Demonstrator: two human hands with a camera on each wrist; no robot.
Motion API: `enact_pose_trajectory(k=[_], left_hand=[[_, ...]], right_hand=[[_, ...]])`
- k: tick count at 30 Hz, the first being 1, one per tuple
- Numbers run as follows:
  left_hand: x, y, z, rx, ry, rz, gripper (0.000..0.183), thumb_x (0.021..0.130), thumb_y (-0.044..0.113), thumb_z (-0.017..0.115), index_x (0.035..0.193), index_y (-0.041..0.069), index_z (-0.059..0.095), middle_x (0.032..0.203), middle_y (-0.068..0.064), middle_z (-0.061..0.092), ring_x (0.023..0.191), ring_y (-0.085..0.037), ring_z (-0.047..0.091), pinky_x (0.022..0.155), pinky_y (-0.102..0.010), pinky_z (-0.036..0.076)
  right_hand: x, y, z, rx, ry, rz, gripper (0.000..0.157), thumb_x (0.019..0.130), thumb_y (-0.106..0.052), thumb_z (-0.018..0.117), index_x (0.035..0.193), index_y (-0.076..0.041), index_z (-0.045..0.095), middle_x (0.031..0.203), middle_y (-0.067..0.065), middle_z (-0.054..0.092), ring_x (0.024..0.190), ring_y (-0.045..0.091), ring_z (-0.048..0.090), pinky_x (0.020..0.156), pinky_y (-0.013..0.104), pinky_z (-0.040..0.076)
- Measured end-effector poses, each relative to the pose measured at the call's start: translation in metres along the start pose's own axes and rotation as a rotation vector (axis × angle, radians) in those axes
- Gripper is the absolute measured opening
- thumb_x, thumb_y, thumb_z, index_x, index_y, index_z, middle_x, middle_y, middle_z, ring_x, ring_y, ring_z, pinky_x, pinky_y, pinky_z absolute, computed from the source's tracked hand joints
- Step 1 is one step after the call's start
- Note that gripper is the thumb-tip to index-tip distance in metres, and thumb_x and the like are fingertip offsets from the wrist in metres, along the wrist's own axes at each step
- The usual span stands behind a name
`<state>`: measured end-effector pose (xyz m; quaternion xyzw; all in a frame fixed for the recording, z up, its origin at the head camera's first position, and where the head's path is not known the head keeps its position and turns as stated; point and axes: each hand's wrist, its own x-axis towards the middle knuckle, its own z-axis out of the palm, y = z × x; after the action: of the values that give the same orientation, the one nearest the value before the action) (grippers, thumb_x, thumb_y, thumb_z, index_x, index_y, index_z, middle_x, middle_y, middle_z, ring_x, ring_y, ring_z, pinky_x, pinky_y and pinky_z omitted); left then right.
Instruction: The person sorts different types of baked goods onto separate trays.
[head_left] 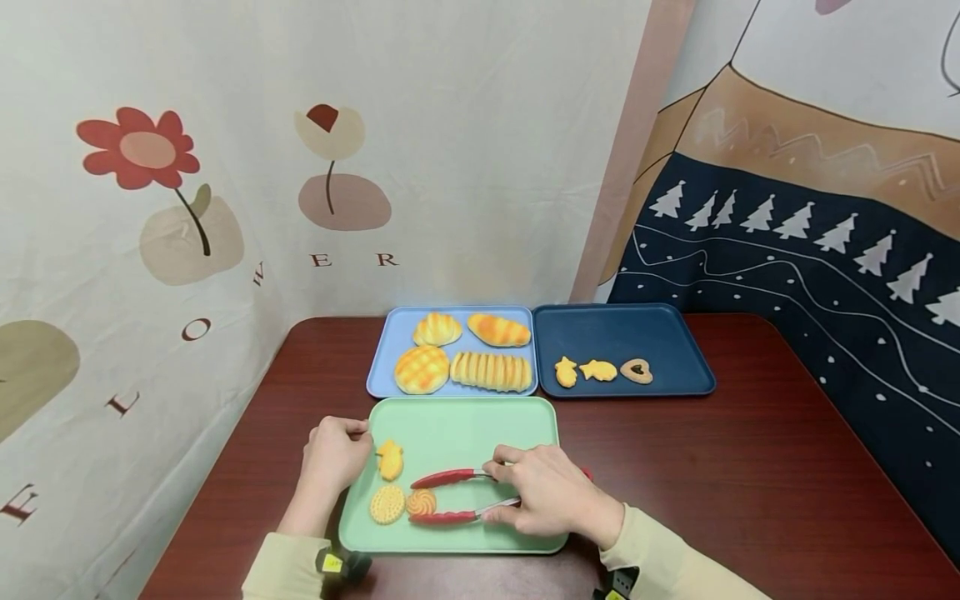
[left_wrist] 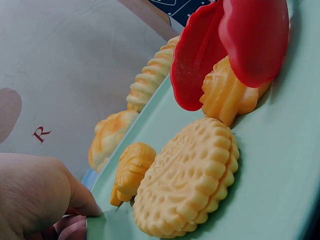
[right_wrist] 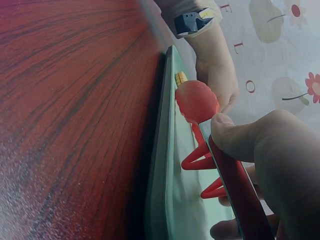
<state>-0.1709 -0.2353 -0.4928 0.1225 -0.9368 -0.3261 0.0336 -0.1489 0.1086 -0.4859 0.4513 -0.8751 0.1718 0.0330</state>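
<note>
Right hand [head_left: 543,492] holds red tongs [head_left: 450,477], tips [head_left: 423,519] spread, long axis pointing left. Swirl cookie [head_left: 421,502] lies left of this hand, between the tips, on green tray [head_left: 465,421]; left hand [head_left: 336,454] pinches its rim [head_left: 353,492].

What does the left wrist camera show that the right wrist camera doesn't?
Only the left wrist view shows the ridged bread beyond the green tray and the letter R on the wall. Only the right wrist view shows the right hand and the black device on the left wrist. Both show that tray, the red tongs and the left hand.
</note>
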Motion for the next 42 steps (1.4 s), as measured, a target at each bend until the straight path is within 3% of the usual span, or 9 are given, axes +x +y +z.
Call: enact_pose_trajectory(k=[14,25,36,39,42], left_hand=[[0.002,-0.004,0.004,0.011,0.028,0.03,0.031,0.091,0.013,0.066,0.116,0.005,0.083,0.114,-0.018,0.078,0.08,-0.028,0.069,0.062,-0.041,0.049],[0.0,-0.002,0.002,0.006,0.014,0.014,0.032,0.092,0.012,0.066,0.118,0.003,0.082,0.117,-0.02,0.076,0.075,-0.026,0.066,0.06,-0.038,0.047],[-0.001,-0.002,0.002,0.008,0.013,0.007,0.032,0.092,0.013,0.066,0.119,0.003,0.082,0.118,-0.02,0.076,0.074,-0.026,0.065,0.06,-0.038,0.046],[-0.001,-0.002,0.002,0.008,0.014,0.007,0.032,0.092,0.012,0.065,0.118,0.004,0.082,0.119,-0.02,0.076,0.074,-0.025,0.064,0.06,-0.038,0.046],[-0.001,-0.001,0.002,0.013,0.018,0.01,0.032,0.092,0.012,0.065,0.117,0.004,0.082,0.118,-0.02,0.076,0.076,-0.026,0.065,0.061,-0.039,0.046]], right_hand=[[-0.002,0.006,-0.015,0.052,0.027,0.053,0.05,0.095,-0.057,0.074,0.121,-0.014,0.078,0.102,-0.008,0.064,0.046,0.0,0.03,0.045,0.022,0.03],[-0.007,0.023,-0.035,0.017,0.082,0.117,0.052,0.091,-0.054,0.079,0.125,-0.013,0.079,0.106,-0.007,0.066,0.045,0.001,0.034,0.045,0.023,0.033],[-0.018,0.048,-0.056,0.004,0.152,0.187,0.056,0.092,-0.055,0.079,0.125,-0.01,0.078,0.105,-0.003,0.066,0.052,-0.005,0.041,0.047,0.022,0.038],[-0.023,0.057,-0.061,-0.026,0.164,0.218,0.06,0.092,-0.057,0.077,0.128,-0.009,0.077,0.112,0.001,0.07,0.052,-0.003,0.044,0.048,0.022,0.039],[-0.027,0.066,-0.066,-0.054,0.184,0.258,0.064,0.091,-0.057,0.078,0.13,-0.007,0.077,0.124,0.008,0.073,0.061,0.003,0.058,0.051,0.022,0.043]])
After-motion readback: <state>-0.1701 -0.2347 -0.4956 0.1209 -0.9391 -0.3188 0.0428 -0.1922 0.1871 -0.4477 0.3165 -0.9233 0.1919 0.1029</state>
